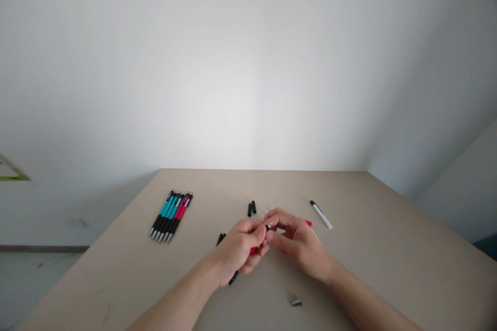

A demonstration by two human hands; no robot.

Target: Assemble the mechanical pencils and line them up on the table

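Note:
My left hand (241,245) is closed around a pen (253,251). Its red barrel shows between the fingers, and a black lower part that seems to belong to it sticks out below the hand. At the pen's upper end, where black shows, my right hand (297,240) pinches with thumb and fingertips; a small clear or pale bit shows there, too small to make out. Behind my left hand lie black pieces (220,239), partly hidden. A red piece (308,223) and a thin white stick (316,236) are partly covered by my right hand.
A row of several blue and red pens (171,217) lies at the left. Two short black tubes (251,208) sit beyond my hands. A white pen-like piece with a black end (321,214) lies at the right. Near the front is a small silver cone (296,302).

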